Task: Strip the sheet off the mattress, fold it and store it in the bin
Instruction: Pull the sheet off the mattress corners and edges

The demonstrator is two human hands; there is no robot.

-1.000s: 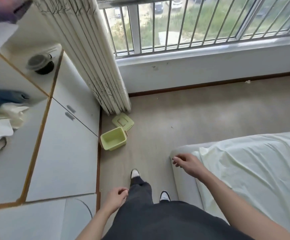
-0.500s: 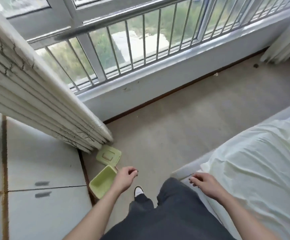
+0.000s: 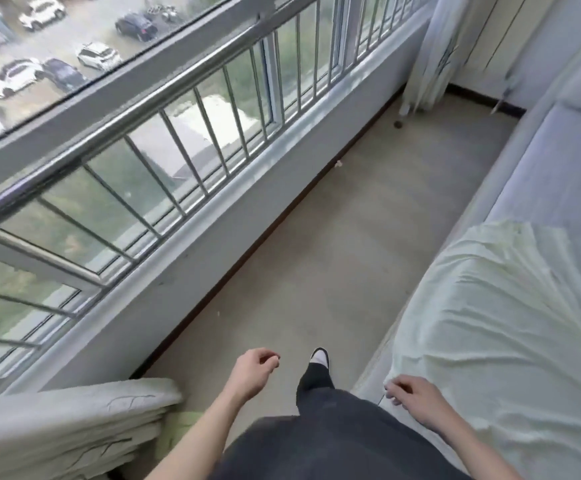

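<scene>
At lower left of the frame a bunched curtain [image 3: 67, 431] hangs, with a sliver of green [image 3: 187, 419] showing at its right edge, too hidden to identify. Right of it the left hand [image 3: 252, 374] hangs over the floor [image 3: 334, 265], its grip loosely curled and holding nothing. At lower centre a shoe [image 3: 319, 358] steps forward. The right hand [image 3: 412, 398], fingers loosely bent, rests at the corner of the pale green sheet [image 3: 497, 334], holding nothing, on the mattress [image 3: 542, 174] at right.
</scene>
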